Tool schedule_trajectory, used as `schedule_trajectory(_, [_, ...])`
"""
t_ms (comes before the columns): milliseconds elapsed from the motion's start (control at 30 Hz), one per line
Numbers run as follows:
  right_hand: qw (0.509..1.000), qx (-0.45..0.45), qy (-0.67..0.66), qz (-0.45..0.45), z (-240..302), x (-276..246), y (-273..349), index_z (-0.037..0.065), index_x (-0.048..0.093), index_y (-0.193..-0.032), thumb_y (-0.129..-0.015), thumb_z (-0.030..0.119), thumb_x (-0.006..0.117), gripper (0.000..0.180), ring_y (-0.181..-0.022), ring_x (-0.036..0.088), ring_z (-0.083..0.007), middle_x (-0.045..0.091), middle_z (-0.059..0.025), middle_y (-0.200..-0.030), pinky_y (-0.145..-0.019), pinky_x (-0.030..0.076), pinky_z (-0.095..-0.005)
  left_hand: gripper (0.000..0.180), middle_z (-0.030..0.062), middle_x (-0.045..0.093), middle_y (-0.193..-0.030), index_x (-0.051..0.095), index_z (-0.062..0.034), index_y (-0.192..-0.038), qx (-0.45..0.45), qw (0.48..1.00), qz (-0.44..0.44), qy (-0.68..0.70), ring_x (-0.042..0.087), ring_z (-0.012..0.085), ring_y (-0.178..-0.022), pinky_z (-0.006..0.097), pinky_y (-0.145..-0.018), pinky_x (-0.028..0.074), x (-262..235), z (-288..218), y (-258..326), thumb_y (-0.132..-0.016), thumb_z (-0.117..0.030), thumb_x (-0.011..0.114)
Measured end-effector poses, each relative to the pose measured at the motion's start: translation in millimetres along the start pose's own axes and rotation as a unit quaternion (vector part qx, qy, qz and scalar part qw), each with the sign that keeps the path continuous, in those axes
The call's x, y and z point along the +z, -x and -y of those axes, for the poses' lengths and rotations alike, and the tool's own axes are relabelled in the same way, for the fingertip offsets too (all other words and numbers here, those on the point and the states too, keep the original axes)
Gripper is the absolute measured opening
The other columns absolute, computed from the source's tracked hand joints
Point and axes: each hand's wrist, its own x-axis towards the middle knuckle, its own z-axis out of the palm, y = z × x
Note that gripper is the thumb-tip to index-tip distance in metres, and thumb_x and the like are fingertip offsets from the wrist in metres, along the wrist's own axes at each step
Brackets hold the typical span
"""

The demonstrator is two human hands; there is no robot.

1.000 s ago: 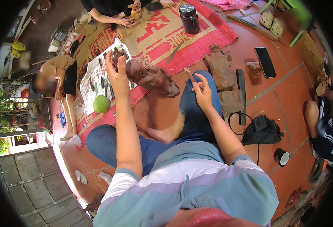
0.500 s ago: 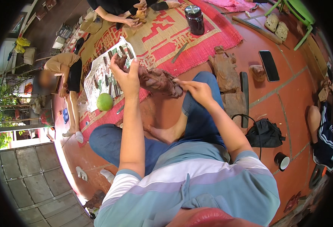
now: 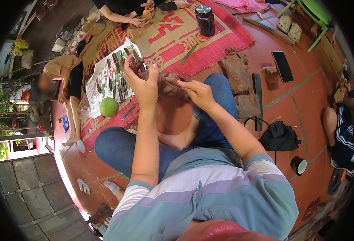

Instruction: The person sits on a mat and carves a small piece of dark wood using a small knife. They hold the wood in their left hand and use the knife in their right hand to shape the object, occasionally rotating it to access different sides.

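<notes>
I sit cross-legged on a red tiled floor. My left hand [image 3: 143, 85] grips a brown wooden carving [image 3: 169, 84] from the left and holds it up over my knees. My right hand [image 3: 200, 93] is pressed against the carving's right side. Its fingers are pinched around a thin carving tool that is mostly hidden by them. The two hands nearly touch across the carving.
A newspaper [image 3: 101, 82] with several chisels and a green round fruit [image 3: 108, 107] lie to the left. Beyond are a red woven mat [image 3: 221, 44] and a dark jar [image 3: 205, 19]. Wood blocks [image 3: 238, 69], a phone [image 3: 282, 66], a black bag [image 3: 279, 136] and a mug [image 3: 299, 165] lie to the right. Other people sit around.
My right hand has moved left from above my knee to the carving. My left hand has kept hold of the carving and shifted slightly right.
</notes>
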Motion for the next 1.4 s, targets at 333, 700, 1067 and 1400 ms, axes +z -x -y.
schedule_trajectory(333, [0.987, 0.065, -0.138, -0.049, 30, 24, -6, 0.01, 0.068, -0.108, -0.086, 0.014, 0.063, 0.023, -0.084, 0.068, -0.0201, 0.069, -0.0102, -0.096, -0.073, 0.052, -0.0302, 0.064, 0.0146, 0.046, -0.12, 0.035, 0.0002, -0.132, -0.039, 0.998, -0.024, 0.051, 0.048, 0.0217, -0.109, 0.035, -0.097, 0.036, -23, 5, 8, -0.078, -0.013, 0.069])
schedule_trajectory(700, [0.979, 0.143, -0.142, -0.038, 19, -9, 2, 0.001, 0.067, -0.109, -0.09, 0.007, 0.059, 0.021, -0.089, 0.062, -0.0095, 0.07, -0.0102, -0.1, -0.076, 0.049, -0.0252, 0.064, 0.0154, 0.045, -0.119, 0.037, 0.0008, -0.131, -0.006, 0.998, -0.044, 0.039, 0.048, 0.0235, -0.108, 0.036, -0.097, 0.038, -30, 8, 15, -0.078, -0.014, 0.069])
schedule_trajectory(1067, [0.973, 0.199, -0.115, -0.011, -42, -2, 49, 0.005, 0.068, -0.107, -0.087, 0.01, 0.063, 0.021, -0.088, 0.067, -0.0156, 0.068, -0.0123, -0.104, -0.075, 0.051, -0.0264, 0.062, 0.0146, 0.046, -0.118, 0.037, 0.0001, -0.13, -0.004, 0.997, -0.032, 0.064, 0.049, 0.0221, -0.107, 0.035, -0.096, 0.038, -27, 16, 6, -0.078, -0.011, 0.069])
schedule_trajectory(1400, [0.986, 0.135, -0.098, -0.006, -27, 19, 46, 0.0, 0.066, -0.108, -0.089, 0.005, 0.061, 0.021, -0.085, 0.064, -0.0108, 0.07, -0.0094, -0.1, -0.074, 0.049, -0.0226, 0.067, 0.0187, 0.049, -0.119, 0.041, 0.0017, -0.129, 0.005, 0.998, -0.066, 0.002, 0.048, 0.0304, -0.111, 0.041, -0.098, 0.036, -25, 27, 3, -0.073, -0.02, 0.072])
